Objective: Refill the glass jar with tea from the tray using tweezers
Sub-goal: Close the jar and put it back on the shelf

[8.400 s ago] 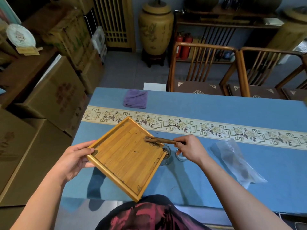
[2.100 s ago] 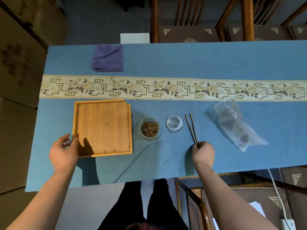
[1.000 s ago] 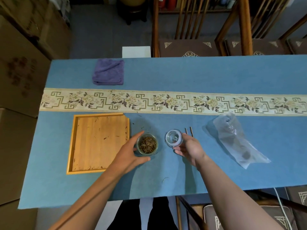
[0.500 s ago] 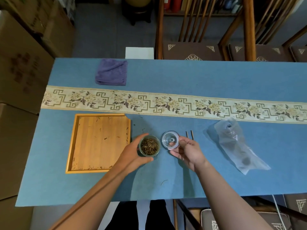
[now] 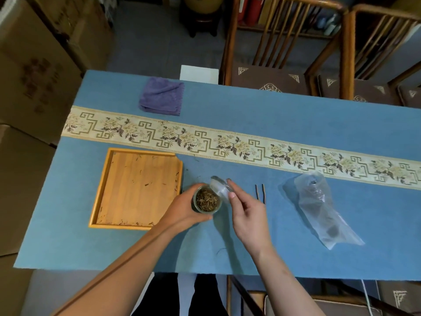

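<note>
The fingers [image 5: 232, 189] of the right hand [image 5: 247, 215] are pinching a clear glass lid [image 5: 219, 187] by its edge, holding it tilted just above and to the right of the jar's mouth, while the left hand [image 5: 182, 213] is wrapping thumb and fingers round the glass jar [image 5: 206, 200] and steadying it on the blue tablecloth [image 5: 250, 110]. The jar is sitting directly left of the right fingertips and nearly touching the lid's lower edge; it is standing upright with its open mouth facing up, and loose dark tea is filling much of it. The relation that matters is this small offset: the lid is lying up and to the right of the mouth and is tipped, so closing looks to call for a short move leftward and a levelling, with the right hand doing the placing and the left only bracing. Left of the holding hand, the bamboo tray [image 5: 107, 190] is lying flat with only scattered leaf fragments on it, which suggests the refill is essentially finished. Right of the lid-holding fingers, the tweezers [image 5: 260, 192] are resting on the cloth, untouched, their long axis running away from the person. Further right a crumpled clear plastic bag [image 5: 319, 208] is lying, and far beyond the fingers a folded purple cloth [image 5: 163, 99] is sitting past the patterned runner [image 5: 227, 142].
</note>
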